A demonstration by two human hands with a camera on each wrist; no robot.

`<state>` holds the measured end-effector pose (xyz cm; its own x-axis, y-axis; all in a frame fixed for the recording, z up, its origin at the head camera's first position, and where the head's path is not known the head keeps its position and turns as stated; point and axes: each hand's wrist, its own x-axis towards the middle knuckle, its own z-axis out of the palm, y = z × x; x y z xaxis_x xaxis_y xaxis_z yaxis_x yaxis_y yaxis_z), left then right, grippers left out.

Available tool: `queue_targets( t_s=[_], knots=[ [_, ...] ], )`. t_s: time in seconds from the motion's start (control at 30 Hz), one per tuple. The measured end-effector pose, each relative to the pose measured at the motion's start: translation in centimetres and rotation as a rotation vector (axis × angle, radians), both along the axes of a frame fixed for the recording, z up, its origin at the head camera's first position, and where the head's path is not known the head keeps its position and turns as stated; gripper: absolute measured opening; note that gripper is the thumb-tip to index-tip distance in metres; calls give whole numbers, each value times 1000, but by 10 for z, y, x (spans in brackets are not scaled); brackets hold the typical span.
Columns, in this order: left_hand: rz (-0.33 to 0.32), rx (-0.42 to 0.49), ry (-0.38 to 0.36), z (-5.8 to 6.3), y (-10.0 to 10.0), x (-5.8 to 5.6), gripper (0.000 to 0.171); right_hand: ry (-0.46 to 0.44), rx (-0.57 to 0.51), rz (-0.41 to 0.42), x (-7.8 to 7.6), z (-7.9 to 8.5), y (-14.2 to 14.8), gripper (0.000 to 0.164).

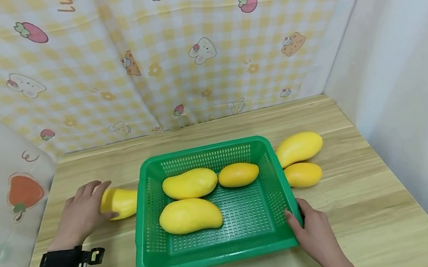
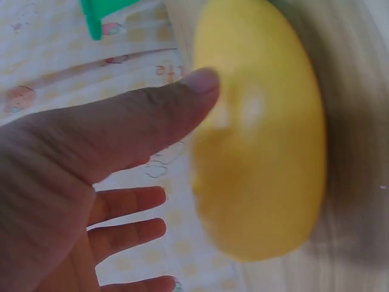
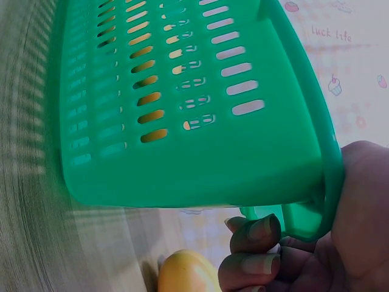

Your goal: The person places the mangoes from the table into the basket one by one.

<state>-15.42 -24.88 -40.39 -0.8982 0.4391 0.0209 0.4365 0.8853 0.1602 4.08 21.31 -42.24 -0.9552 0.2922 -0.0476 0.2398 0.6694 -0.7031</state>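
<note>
My left hand (image 1: 84,210) is at the left end of a yellow mango (image 1: 121,202) lying on the table beside the basket. In the left wrist view the thumb overlaps the side of this mango (image 2: 261,134), while the other fingers (image 2: 130,234) stay stretched out and apart from it. My right hand (image 1: 316,231) grips the green plastic basket (image 1: 220,260) at its near right corner, thumb over the rim and fingers curled underneath. Inside the basket lie two larger yellow mangoes (image 1: 190,184) on the left and a smaller, more orange one (image 1: 238,174) at the back right.
Two more mangoes, a long one (image 1: 299,147) and a shorter one (image 1: 304,174), lie against the basket's right side. A checked cloth (image 1: 172,79) hangs behind the wooden table (image 1: 376,220), with pale cloth walls left and right.
</note>
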Motion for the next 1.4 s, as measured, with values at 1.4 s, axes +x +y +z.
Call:
queue_targets(
  t_s=[1.4],
  knots=[
    [41, -1, 104, 21, -5, -2, 83, -12, -29, 10, -1, 1, 0, 38]
  ],
)
